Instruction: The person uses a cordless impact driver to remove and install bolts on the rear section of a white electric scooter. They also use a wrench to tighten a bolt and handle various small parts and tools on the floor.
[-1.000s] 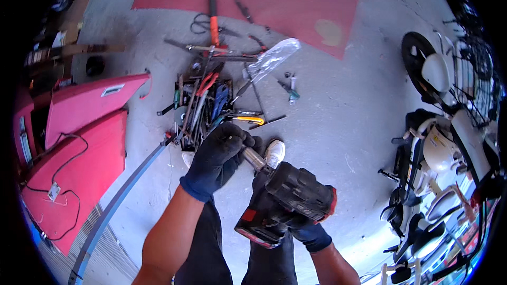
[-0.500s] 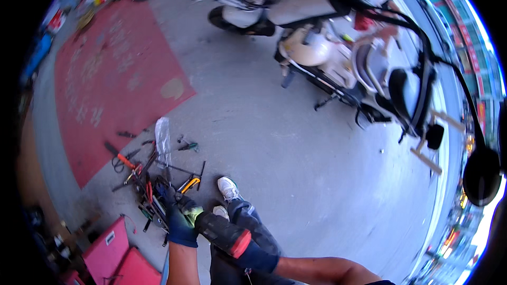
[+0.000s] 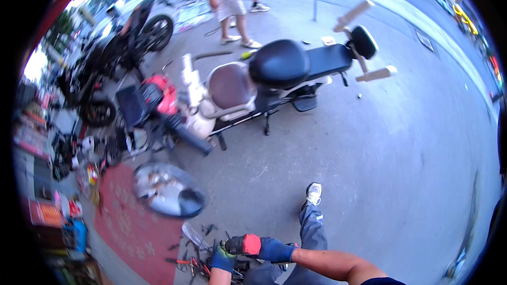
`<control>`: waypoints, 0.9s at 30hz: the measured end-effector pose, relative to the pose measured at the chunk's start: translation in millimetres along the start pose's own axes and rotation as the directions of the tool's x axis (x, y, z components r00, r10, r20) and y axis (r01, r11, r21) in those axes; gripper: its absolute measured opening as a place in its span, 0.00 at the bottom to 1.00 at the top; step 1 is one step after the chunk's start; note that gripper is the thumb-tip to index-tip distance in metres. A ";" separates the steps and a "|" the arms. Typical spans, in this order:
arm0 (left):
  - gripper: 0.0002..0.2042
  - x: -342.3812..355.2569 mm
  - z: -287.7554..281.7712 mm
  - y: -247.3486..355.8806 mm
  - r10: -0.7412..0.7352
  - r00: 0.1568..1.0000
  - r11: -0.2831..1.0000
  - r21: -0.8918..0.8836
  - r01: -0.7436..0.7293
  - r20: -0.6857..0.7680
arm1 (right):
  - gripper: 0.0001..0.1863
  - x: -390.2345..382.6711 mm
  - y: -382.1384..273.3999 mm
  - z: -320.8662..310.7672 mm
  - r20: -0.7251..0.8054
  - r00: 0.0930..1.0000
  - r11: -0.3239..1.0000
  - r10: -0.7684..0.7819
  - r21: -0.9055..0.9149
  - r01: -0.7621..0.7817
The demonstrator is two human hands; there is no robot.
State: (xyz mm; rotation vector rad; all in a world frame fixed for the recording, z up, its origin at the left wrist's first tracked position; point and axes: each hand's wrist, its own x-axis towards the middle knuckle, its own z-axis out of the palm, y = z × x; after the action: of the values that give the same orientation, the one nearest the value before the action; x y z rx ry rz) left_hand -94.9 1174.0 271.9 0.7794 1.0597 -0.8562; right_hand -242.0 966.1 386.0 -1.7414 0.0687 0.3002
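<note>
Both my hands wear dark blue gloves and meet at the lower middle. My right hand (image 3: 275,249) is closed round the rear of a cordless power tool (image 3: 235,245), black with a red end. At its front end, my left hand (image 3: 224,259), with a yellow-green patch on the glove, is curled against the tool; the fingertips and any bit are hidden. Just beyond and left of my left hand lies a pile of hand tools (image 3: 199,267) on the ground, including orange-handled pliers (image 3: 179,262). A clear plastic bag (image 3: 194,235) rests beside the pile.
A beige electric scooter (image 3: 232,92) with a brown and a black seat stands ahead. Nearer left, a handlebar grip (image 3: 187,136) and an oval mirror (image 3: 168,190) jut over a red mat (image 3: 138,232). A black motorbike (image 3: 116,53) stands far left. Another person (image 3: 227,0) stands beyond the scooter.
My view has swung, bringing the street and motorbike into sight; scooter, tools and hands lie elsewhere in the picture. Both hands are still at the power tool.
</note>
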 end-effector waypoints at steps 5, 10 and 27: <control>0.13 -17.7 161.3 -83.1 0.122 0.981 0.941 0.298 -0.163 0.150 | 0.23 -34.3 77.0 -57.4 -0.431 0.863 0.944 -0.265 0.067 0.324; 0.10 64.5 279.6 -155.2 0.128 0.962 0.844 0.484 -0.233 0.241 | 0.20 -29.3 138.7 -146.2 -0.688 0.685 0.949 -0.242 -0.019 0.316; 0.19 358.4 455.9 -104.1 0.183 0.855 0.164 0.843 -0.513 0.485 | 0.14 207.8 468.8 -275.2 -0.480 0.841 -0.617 0.249 0.591 0.520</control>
State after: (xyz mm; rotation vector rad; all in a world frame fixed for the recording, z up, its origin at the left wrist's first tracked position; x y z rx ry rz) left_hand 86.6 656.9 55.7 1.8304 -0.1289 -1.1288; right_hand -96.7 632.1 -67.9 0.4827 0.2649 -0.5245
